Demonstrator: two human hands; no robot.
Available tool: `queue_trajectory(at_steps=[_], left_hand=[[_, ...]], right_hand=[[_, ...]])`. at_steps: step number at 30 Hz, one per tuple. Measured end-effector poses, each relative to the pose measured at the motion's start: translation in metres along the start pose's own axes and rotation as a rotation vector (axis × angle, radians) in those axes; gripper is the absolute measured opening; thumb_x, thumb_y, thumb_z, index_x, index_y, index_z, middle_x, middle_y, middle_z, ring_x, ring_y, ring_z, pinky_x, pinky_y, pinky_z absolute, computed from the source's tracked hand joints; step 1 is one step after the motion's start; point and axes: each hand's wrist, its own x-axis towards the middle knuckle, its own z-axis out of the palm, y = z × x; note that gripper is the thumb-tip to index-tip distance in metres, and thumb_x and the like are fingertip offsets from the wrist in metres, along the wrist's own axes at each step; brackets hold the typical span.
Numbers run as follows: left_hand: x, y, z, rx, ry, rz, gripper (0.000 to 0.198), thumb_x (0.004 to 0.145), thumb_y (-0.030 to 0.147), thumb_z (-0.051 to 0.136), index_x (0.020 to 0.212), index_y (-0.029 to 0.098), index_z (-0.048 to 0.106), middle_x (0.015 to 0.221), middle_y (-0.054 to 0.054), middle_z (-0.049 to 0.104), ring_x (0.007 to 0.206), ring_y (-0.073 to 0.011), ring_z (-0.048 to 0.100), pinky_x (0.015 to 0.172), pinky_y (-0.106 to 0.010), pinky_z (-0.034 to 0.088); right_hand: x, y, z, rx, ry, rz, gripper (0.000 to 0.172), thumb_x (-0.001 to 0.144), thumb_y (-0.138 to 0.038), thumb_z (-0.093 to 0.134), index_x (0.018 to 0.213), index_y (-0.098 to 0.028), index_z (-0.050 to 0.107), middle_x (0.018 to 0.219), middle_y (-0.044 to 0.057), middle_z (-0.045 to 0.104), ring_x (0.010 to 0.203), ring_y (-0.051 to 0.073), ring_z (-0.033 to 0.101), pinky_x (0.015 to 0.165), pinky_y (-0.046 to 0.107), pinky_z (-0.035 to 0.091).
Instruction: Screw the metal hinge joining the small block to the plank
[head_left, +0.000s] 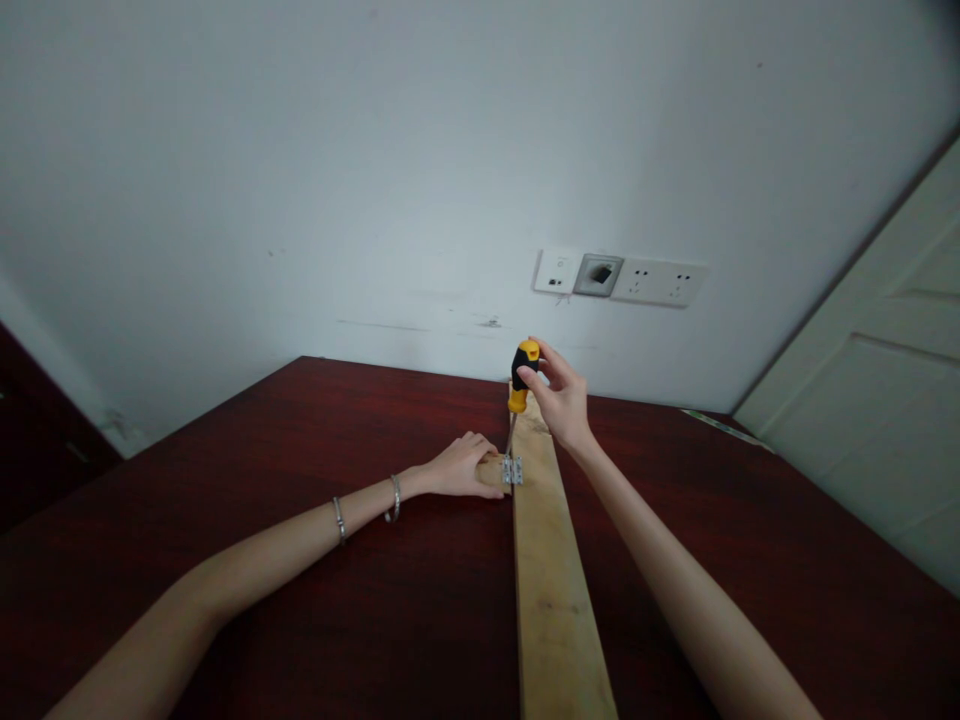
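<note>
A yellow and black screwdriver [518, 402] stands nearly upright, with the fingers of my right hand [561, 398] closed around its handle. Its shaft points down to a small silver hinge [513, 471]. The hinge spans the seam between a short wooden block [491, 474] and a long wooden board [553, 580]. My left hand [463, 466] grips the short block from the left, thumb on the near side and fingers on the far side. Whether the screwdriver tip sits in a screw is too small to make out.
The dark red tabletop [360, 420] reaches back to a white wall [337, 180]. On the wall are a switch plate [556, 271] and a socket panel [658, 283]. A pale panelled door [885, 370] stands at the right. A thin strip [727, 430] lies near the table's back right corner.
</note>
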Motion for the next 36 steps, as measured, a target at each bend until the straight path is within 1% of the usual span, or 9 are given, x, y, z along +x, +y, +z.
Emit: queue_trajectory(at_steps=[10,17,23,31,36], left_hand=[[0.0009,-0.0029,0.0014,-0.005,-0.001,0.013,0.063,0.063,0.058,0.077,0.107,0.016,0.059,0.103,-0.009,0.059,0.098,-0.0275,0.052,0.083,-0.038,0.043],[0.0010,-0.0043,0.0034,-0.007,0.019,0.017,0.062,0.063,0.058,0.077,0.105,0.016,0.060,0.103,-0.010,0.059,0.097,-0.0279,0.052,0.083,-0.038,0.043],[0.0009,-0.0026,0.0016,-0.013,0.025,0.015,0.060,0.062,0.056,0.078,0.104,0.016,0.060,0.102,-0.009,0.060,0.095,-0.0266,0.053,0.084,-0.037,0.043],[0.0003,-0.0021,0.0016,-0.021,0.035,-0.006,0.064,0.060,0.056,0.079,0.104,0.014,0.061,0.101,-0.010,0.062,0.094,-0.0265,0.054,0.081,-0.036,0.044],[0.0003,-0.0020,0.0015,-0.028,0.042,-0.011,0.062,0.059,0.055,0.080,0.104,0.016,0.062,0.100,-0.009,0.063,0.093,-0.0260,0.055,0.080,-0.036,0.044]], right_hand=[[-0.0005,0.0034,0.0018,0.018,-0.007,-0.018,0.050,0.079,-0.044,0.066,0.126,-0.026,0.060,0.122,0.009,0.063,0.100,0.023,0.063,0.086,0.040,0.055],[-0.0013,0.0001,0.0016,-0.005,-0.016,-0.008,0.050,0.079,-0.044,0.066,0.125,-0.026,0.060,0.123,0.009,0.063,0.100,0.023,0.063,0.086,0.040,0.055],[-0.0015,-0.0005,0.0015,-0.010,-0.010,-0.015,0.049,0.080,-0.042,0.065,0.125,-0.026,0.060,0.121,0.009,0.063,0.099,0.022,0.063,0.085,0.039,0.055],[-0.0015,-0.0027,0.0026,-0.014,-0.013,-0.018,0.049,0.080,-0.041,0.065,0.125,-0.025,0.060,0.123,0.009,0.063,0.101,0.022,0.063,0.086,0.038,0.055],[-0.0017,-0.0038,0.0019,-0.016,-0.029,-0.017,0.048,0.080,-0.042,0.066,0.125,-0.026,0.060,0.122,0.008,0.063,0.100,0.022,0.062,0.085,0.037,0.055]])
